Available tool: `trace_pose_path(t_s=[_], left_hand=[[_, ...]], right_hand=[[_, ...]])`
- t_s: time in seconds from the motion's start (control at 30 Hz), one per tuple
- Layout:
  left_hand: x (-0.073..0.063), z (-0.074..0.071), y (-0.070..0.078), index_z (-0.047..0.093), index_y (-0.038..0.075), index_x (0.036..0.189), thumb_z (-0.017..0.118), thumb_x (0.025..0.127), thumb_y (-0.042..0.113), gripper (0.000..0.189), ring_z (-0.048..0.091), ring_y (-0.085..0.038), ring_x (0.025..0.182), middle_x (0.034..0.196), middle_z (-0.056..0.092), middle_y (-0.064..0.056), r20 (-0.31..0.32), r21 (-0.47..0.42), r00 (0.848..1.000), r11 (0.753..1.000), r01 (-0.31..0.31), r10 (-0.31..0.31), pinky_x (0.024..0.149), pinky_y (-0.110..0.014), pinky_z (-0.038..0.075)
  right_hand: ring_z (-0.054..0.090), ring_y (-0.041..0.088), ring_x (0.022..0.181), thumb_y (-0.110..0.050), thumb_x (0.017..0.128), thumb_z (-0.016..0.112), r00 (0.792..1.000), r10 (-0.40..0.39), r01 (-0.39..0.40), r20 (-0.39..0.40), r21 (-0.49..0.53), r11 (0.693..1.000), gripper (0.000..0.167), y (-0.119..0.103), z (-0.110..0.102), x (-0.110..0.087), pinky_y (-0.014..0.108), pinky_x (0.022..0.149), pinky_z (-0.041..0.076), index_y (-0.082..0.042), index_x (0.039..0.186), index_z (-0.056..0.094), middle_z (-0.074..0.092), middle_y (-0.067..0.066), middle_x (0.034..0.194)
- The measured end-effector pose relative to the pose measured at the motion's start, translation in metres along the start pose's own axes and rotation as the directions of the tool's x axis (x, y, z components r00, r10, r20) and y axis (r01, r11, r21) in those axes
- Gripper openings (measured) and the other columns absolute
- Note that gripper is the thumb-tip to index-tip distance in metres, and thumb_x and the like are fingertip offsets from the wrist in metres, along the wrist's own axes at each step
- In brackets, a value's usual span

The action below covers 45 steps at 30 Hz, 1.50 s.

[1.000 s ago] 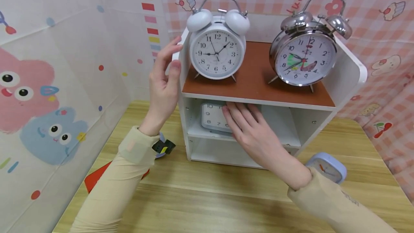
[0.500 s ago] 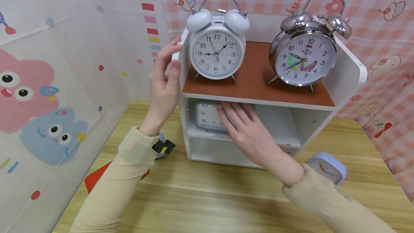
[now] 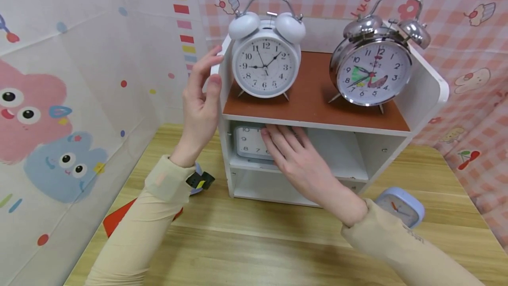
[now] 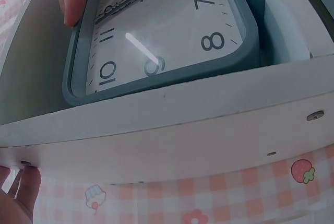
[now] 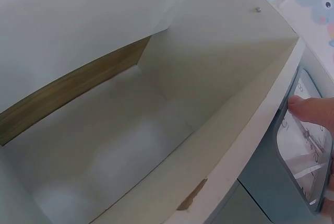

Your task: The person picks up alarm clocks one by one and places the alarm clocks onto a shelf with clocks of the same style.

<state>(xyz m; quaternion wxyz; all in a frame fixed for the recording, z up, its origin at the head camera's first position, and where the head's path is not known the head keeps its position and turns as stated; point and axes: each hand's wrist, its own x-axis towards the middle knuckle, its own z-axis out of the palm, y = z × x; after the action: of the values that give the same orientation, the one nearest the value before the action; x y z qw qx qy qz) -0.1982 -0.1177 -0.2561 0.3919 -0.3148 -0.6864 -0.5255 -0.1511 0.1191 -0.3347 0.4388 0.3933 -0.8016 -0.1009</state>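
Observation:
A white shelf unit point(image 3: 317, 123) with a reddish-brown top board stands on the table. My left hand point(image 3: 200, 105) grips its left side panel, thumb in front; fingers point(image 4: 28, 190) show beside the panel in the left wrist view. On the middle shelf is a rounded-square clock point(image 4: 172, 36) with a blue-grey frame and white face. My right hand point(image 3: 303, 164) holds it, fingers across its upper part and partly under the board. In the right wrist view the thumb point(image 5: 313, 110) lies on the clock's face near the rim. The clock's right half is covered in the head view.
A white twin-bell clock point(image 3: 266, 67) and a silver twin-bell clock point(image 3: 373, 72) stand on top. A lavender clock point(image 3: 401, 206) lies right of the shelf. A red item point(image 3: 117, 220) and a black strap-like thing point(image 3: 200, 180) sit near my left arm.
My right hand and the blue-grey clock have slid left along the middle shelf, toward the left side panel. The left hand stays on the panel.

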Motion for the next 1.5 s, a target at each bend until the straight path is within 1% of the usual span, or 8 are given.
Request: trace_pose_path(t_s=[0.2, 0.3, 0.53, 0.83, 1.1, 1.33, 1.5], left_hand=[[-0.0002, 0.0004, 0.0, 0.054, -0.003, 0.138, 0.045, 0.109, 0.054, 0.064, 0.055, -0.027, 0.145, 0.158, 0.052, -0.02, -0.001, 0.007, 1.0, 1.0, 0.003, -0.003, 0.12, -0.034, 0.049], [0.0001, 0.0009, 0.0, 0.055, -0.003, 0.138, 0.045, 0.109, 0.055, 0.066, 0.055, -0.027, 0.145, 0.158, 0.053, -0.021, -0.003, 0.002, 1.0, 1.0, 0.003, -0.003, 0.121, -0.035, 0.049], [0.0003, 0.0016, -0.0007, 0.055, -0.004, 0.137, 0.045, 0.108, 0.058, 0.069, 0.055, -0.027, 0.146, 0.158, 0.053, -0.022, -0.009, -0.007, 1.0, 1.0, 0.001, -0.001, 0.121, -0.036, 0.048], [0.0006, 0.0015, -0.0005, 0.055, -0.004, 0.137, 0.045, 0.108, 0.059, 0.07, 0.055, -0.027, 0.145, 0.158, 0.053, -0.022, -0.01, -0.007, 1.0, 1.0, 0.001, -0.001, 0.121, -0.036, 0.049], [0.0009, 0.0018, -0.0002, 0.055, -0.005, 0.137, 0.045, 0.107, 0.06, 0.072, 0.055, -0.028, 0.146, 0.158, 0.052, -0.023, -0.012, -0.007, 1.0, 1.0, 0.005, -0.005, 0.121, -0.037, 0.049], [0.0008, 0.0019, -0.001, 0.054, -0.005, 0.137, 0.045, 0.108, 0.058, 0.07, 0.054, -0.027, 0.146, 0.158, 0.052, -0.023, -0.012, -0.011, 1.0, 1.0, 0.004, -0.004, 0.122, -0.038, 0.049], [0.001, 0.0025, -0.0012, 0.055, -0.004, 0.137, 0.045, 0.108, 0.058, 0.07, 0.054, -0.027, 0.146, 0.157, 0.052, -0.024, -0.017, -0.017, 1.0, 1.0, 0.005, -0.006, 0.121, -0.037, 0.049]], right_hand=[[0.062, 0.033, 0.132, -0.001, 0.102, 0.057, 1.0, -0.004, 0.004, -0.011, 0.016, 1.0, 0.05, -0.0009, -0.0003, 0.0019, 0.05, 0.107, 0.054, -0.001, 0.151, 0.052, 0.06, 0.016, 0.15], [0.061, 0.033, 0.133, -0.001, 0.101, 0.059, 1.0, -0.005, 0.005, -0.004, 0.02, 1.0, 0.051, -0.0016, -0.0002, 0.0024, 0.05, 0.108, 0.054, -0.001, 0.152, 0.051, 0.06, 0.016, 0.151], [0.06, 0.032, 0.135, 0.0, 0.103, 0.055, 1.0, -0.008, 0.008, 0.011, 0.013, 1.0, 0.05, -0.0027, 0.0005, 0.0027, 0.05, 0.109, 0.053, -0.001, 0.153, 0.05, 0.058, 0.016, 0.152], [0.061, 0.032, 0.133, -0.002, 0.103, 0.054, 0.999, -0.01, 0.011, -0.038, 0.013, 1.0, 0.048, -0.0037, 0.0034, 0.0052, 0.049, 0.107, 0.053, -0.001, 0.15, 0.053, 0.06, 0.016, 0.15], [0.06, 0.031, 0.133, -0.002, 0.105, 0.049, 1.0, -0.009, 0.01, -0.02, 0.011, 1.0, 0.047, -0.0047, 0.0028, 0.0063, 0.049, 0.108, 0.052, -0.002, 0.151, 0.052, 0.06, 0.015, 0.15], [0.06, 0.032, 0.133, -0.004, 0.103, 0.055, 1.0, -0.007, 0.007, -0.031, 0.007, 1.0, 0.048, -0.0051, 0.0044, 0.0065, 0.049, 0.108, 0.052, -0.002, 0.151, 0.053, 0.06, 0.015, 0.15], [0.06, 0.032, 0.134, -0.003, 0.103, 0.056, 1.0, -0.008, 0.008, -0.022, 0.003, 1.0, 0.049, -0.0051, 0.0042, 0.0062, 0.049, 0.109, 0.052, -0.002, 0.151, 0.052, 0.059, 0.015, 0.151]])
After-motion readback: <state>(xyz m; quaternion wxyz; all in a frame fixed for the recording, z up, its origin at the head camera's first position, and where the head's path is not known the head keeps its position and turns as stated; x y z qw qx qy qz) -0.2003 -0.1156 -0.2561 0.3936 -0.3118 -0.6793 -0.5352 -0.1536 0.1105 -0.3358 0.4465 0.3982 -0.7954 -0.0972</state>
